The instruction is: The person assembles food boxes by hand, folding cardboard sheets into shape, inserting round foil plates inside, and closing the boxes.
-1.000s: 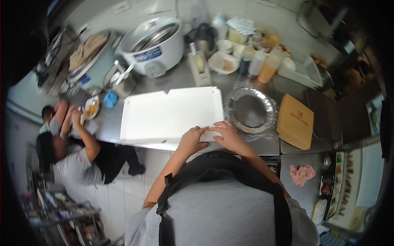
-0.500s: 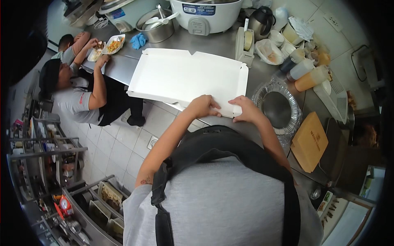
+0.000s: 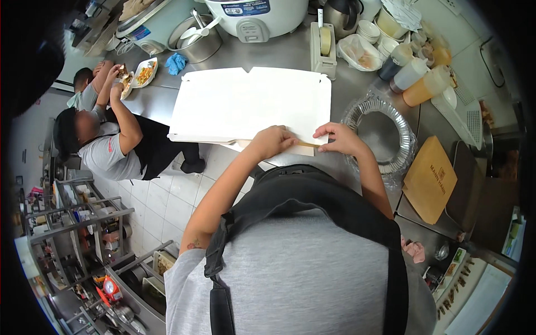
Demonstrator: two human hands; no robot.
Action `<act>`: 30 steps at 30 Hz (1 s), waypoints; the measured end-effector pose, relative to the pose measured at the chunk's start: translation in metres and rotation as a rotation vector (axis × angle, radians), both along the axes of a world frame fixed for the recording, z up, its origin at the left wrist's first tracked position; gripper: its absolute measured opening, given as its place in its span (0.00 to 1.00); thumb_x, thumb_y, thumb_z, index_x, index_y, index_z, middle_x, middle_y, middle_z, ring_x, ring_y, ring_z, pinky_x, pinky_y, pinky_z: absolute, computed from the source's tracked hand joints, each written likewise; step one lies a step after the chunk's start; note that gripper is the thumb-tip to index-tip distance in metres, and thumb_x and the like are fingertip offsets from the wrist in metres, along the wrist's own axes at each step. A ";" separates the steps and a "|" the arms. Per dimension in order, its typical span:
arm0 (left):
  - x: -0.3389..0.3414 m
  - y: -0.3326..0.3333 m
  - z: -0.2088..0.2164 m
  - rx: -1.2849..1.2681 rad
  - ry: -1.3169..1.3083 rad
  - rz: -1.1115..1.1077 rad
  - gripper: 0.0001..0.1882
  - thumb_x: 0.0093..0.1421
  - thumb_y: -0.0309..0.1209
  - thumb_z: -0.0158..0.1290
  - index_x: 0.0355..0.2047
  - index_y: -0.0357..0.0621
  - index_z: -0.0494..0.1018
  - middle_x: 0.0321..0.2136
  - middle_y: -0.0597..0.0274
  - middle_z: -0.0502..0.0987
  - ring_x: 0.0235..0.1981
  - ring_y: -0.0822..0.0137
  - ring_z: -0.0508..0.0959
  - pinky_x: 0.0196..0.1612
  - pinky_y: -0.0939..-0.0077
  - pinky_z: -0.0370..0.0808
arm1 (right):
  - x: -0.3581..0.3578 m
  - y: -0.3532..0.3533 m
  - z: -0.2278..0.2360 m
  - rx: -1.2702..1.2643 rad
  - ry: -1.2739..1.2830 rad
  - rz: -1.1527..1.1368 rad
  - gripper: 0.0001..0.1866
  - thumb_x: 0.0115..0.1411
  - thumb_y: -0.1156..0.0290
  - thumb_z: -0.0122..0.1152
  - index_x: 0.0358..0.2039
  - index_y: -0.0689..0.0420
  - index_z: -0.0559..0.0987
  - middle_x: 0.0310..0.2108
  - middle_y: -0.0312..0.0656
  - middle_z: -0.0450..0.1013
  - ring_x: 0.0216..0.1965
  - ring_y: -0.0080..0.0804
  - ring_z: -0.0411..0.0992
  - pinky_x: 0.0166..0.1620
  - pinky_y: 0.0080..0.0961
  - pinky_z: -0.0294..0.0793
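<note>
A flat cardboard box (image 3: 245, 106), white inside, lies open on the steel counter in front of me, its near edge jutting over the counter's edge. At its near right part, my left hand (image 3: 272, 140) has its fingers closed on the near edge. My right hand (image 3: 341, 138) pinches the near right corner, thumb below and fingers above. Between the two hands a narrow brown strip of the folded edge shows. Part of the left fingers is hidden by the hand itself.
Foil trays (image 3: 406, 134) in clear plastic lie right of the box, beside a brown folded carton (image 3: 430, 181). Squeeze bottles (image 3: 427, 86), a tape dispenser (image 3: 322, 61) and a rice cooker (image 3: 257, 25) stand behind. At left, a co-worker (image 3: 120, 142) eats near a plate (image 3: 146, 72).
The view has shifted a little. The box's near right edge is now bent up, showing its brown side, and my right hand has changed its hold on the corner.
</note>
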State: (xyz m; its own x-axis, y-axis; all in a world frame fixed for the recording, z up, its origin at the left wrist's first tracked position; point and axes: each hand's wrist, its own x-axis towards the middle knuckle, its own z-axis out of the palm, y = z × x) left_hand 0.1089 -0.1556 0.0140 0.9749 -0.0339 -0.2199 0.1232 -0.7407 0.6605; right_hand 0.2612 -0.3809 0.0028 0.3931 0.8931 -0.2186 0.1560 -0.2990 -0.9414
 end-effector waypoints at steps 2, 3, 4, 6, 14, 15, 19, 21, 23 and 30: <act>-0.004 -0.004 0.010 -0.046 0.042 -0.058 0.14 0.63 0.44 0.51 0.40 0.54 0.81 0.35 0.57 0.76 0.38 0.57 0.76 0.43 0.65 0.73 | -0.002 -0.003 0.001 -0.008 0.030 0.014 0.24 0.42 0.69 0.77 0.42 0.56 0.82 0.42 0.36 0.76 0.47 0.28 0.73 0.52 0.29 0.72; -0.003 -0.005 0.011 -0.050 0.048 -0.063 0.14 0.63 0.44 0.51 0.40 0.54 0.81 0.35 0.57 0.76 0.38 0.57 0.76 0.43 0.65 0.73 | -0.001 -0.005 0.002 -0.012 0.035 0.009 0.24 0.42 0.69 0.77 0.42 0.56 0.82 0.42 0.36 0.76 0.47 0.28 0.73 0.52 0.29 0.72; -0.004 -0.005 0.012 -0.029 0.030 -0.062 0.14 0.62 0.44 0.51 0.40 0.54 0.81 0.35 0.57 0.76 0.39 0.58 0.76 0.44 0.65 0.73 | 0.002 -0.003 0.004 -0.046 0.046 0.016 0.24 0.43 0.69 0.77 0.43 0.55 0.81 0.44 0.37 0.76 0.48 0.28 0.73 0.52 0.30 0.72; -0.005 -0.007 0.012 -0.011 0.014 -0.060 0.14 0.62 0.43 0.51 0.40 0.54 0.81 0.35 0.57 0.76 0.39 0.58 0.76 0.44 0.65 0.73 | 0.003 -0.002 0.009 -0.082 0.057 0.025 0.24 0.44 0.69 0.76 0.44 0.55 0.81 0.45 0.37 0.76 0.49 0.28 0.72 0.53 0.31 0.72; -0.008 -0.005 0.005 -0.020 -0.036 -0.061 0.13 0.59 0.42 0.56 0.42 0.55 0.81 0.36 0.57 0.76 0.41 0.57 0.75 0.45 0.65 0.73 | 0.005 -0.003 -0.002 -0.085 0.109 -0.033 0.21 0.48 0.69 0.73 0.44 0.56 0.81 0.44 0.37 0.77 0.47 0.28 0.73 0.51 0.28 0.73; -0.009 -0.007 0.006 -0.024 -0.034 -0.058 0.13 0.59 0.42 0.56 0.42 0.55 0.81 0.36 0.57 0.76 0.41 0.57 0.75 0.45 0.65 0.73 | 0.005 -0.004 -0.007 -0.088 0.110 -0.030 0.21 0.48 0.69 0.73 0.44 0.56 0.81 0.44 0.37 0.77 0.47 0.28 0.73 0.51 0.28 0.73; -0.011 -0.016 0.014 0.021 -0.068 -0.031 0.19 0.52 0.45 0.61 0.43 0.56 0.80 0.36 0.59 0.75 0.43 0.57 0.75 0.46 0.64 0.73 | -0.006 0.001 0.000 -0.121 -0.029 -0.123 0.18 0.48 0.71 0.70 0.42 0.56 0.82 0.43 0.39 0.77 0.42 0.31 0.75 0.47 0.26 0.74; -0.014 -0.017 0.013 0.035 -0.089 -0.007 0.21 0.50 0.46 0.63 0.44 0.56 0.80 0.36 0.59 0.75 0.43 0.57 0.75 0.47 0.64 0.73 | -0.015 0.003 0.007 -0.083 -0.170 -0.092 0.18 0.48 0.72 0.69 0.42 0.56 0.82 0.42 0.40 0.77 0.41 0.33 0.76 0.46 0.26 0.74; -0.014 -0.018 0.013 0.033 -0.107 0.002 0.22 0.48 0.45 0.65 0.43 0.55 0.80 0.36 0.59 0.75 0.44 0.57 0.75 0.48 0.64 0.73 | -0.021 -0.001 0.010 0.010 -0.468 -0.080 0.16 0.46 0.73 0.70 0.38 0.57 0.83 0.37 0.42 0.77 0.39 0.39 0.75 0.45 0.29 0.74; -0.013 -0.021 0.022 0.072 -0.240 0.001 0.22 0.45 0.46 0.66 0.40 0.54 0.81 0.37 0.60 0.75 0.42 0.59 0.74 0.47 0.65 0.73 | -0.041 -0.007 0.025 0.029 -0.725 -0.156 0.07 0.45 0.72 0.70 0.27 0.58 0.82 0.28 0.42 0.74 0.35 0.42 0.69 0.44 0.34 0.69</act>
